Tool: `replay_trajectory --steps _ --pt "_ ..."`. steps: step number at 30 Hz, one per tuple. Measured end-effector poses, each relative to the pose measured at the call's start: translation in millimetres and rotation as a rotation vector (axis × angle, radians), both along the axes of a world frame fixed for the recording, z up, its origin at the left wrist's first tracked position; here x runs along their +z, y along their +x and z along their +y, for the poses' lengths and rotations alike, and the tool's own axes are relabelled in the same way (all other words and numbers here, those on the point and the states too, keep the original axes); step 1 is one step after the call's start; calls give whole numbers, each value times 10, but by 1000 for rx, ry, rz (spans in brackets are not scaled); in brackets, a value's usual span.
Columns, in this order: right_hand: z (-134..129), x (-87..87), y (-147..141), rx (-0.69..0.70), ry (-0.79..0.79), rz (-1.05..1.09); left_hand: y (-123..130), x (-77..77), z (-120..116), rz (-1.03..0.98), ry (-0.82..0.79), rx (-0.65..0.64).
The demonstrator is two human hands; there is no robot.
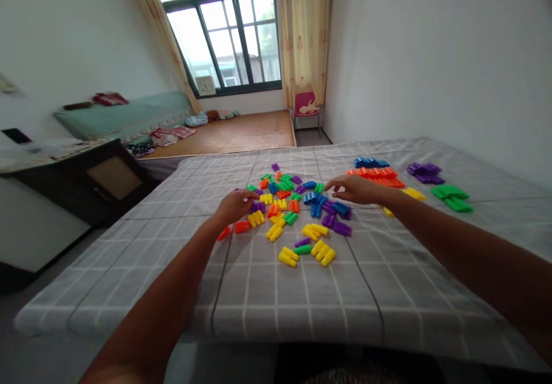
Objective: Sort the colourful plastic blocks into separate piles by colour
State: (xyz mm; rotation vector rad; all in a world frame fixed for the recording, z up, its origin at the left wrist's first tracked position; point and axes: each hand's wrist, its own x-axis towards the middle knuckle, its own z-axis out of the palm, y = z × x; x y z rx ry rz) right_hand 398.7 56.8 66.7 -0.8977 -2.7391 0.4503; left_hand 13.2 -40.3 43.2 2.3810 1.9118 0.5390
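The left hand [236, 206] and right hand [356, 189], fingers bent, hover by smooth, tube-like coloured pieces [282, 204]; whether they pinch, I cannot tell.

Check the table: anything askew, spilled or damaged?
Nothing stands out as spilled or damaged. Mixed-colour pieces lie scattered between left hand and right hand, unlike the colour-grouped pieces farther right; small cracks wouldn't show.

"Is the left forearm [176, 286] covered?"
"Bare — it tapers toward the wrist [215, 223], and so does the bare right forearm [452, 243]."
"And the left hand [234, 206]?"
"Bare, with slim fingers [249, 195] — the right hand [356, 189] is bare and slim-fingered too"
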Motion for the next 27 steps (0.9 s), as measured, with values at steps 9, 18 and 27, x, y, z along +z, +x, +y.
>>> replay_trajectory --steps 9,18,27 --pt "530 -213 -1452 18 209 -87 415 -292 248 30 83 -143" --pt "729 -69 -1281 -28 -2 -314 267 -382 149 -56 82 -150" --pt "901 6 -1354 -224 -151 -282 277 -377 111 -59 79 -147"
